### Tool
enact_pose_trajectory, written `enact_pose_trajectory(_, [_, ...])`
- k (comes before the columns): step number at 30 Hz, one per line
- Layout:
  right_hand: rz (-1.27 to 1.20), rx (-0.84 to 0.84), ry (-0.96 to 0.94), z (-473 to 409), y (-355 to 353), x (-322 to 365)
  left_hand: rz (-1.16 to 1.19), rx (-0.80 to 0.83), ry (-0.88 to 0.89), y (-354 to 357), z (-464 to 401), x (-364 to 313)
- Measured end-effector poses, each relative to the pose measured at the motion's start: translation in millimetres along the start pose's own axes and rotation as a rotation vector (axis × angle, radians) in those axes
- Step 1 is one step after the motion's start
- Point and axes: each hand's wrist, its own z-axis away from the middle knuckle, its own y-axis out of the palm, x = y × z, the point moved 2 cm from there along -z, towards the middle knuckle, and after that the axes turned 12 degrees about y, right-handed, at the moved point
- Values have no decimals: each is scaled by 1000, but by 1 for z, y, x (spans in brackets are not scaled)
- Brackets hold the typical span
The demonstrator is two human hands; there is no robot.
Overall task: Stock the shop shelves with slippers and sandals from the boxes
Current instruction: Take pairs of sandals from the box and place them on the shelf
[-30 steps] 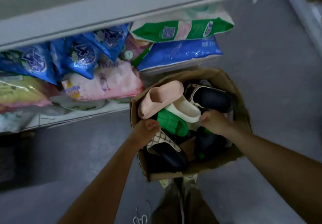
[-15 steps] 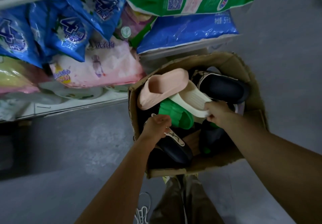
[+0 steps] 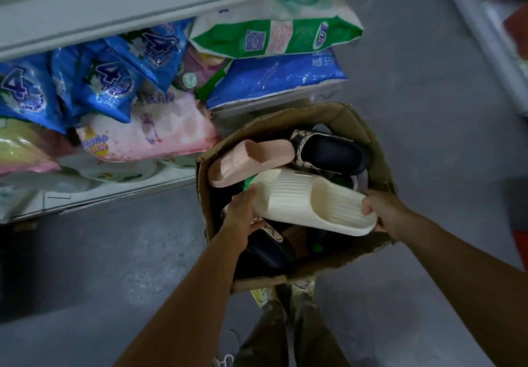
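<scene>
while my right hand (image 3: 380, 209) grips one end of the cream ribbed slipper (image 3: 311, 201), my left hand (image 3: 243, 212) holds its other end, fingers curled under the edge. it sits across the top of the cardboard box (image 3: 380, 161) on the floor, above a pink slipper (image 3: 248, 158), black patterned-strap slippers (image 3: 328, 152) and a green one (image 3: 248, 181). just beyond the box, blue detergent bags (image 3: 114, 81) crowd the low shelf (image 3: 85, 195).

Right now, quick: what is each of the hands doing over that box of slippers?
Left hand: fingers curled under one end of the cream slipper, supporting it.
Right hand: grips the slipper's other end, over the cardboard box.
</scene>
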Motion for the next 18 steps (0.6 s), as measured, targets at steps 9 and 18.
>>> enact_pose_trajectory(9, [-310,226,-110,-1,35,13,355,-106,100,-62,-4,-20])
enact_pose_trajectory(18, [-168,176,-75,-30,93,20,540,-122,187,-77,-24,2])
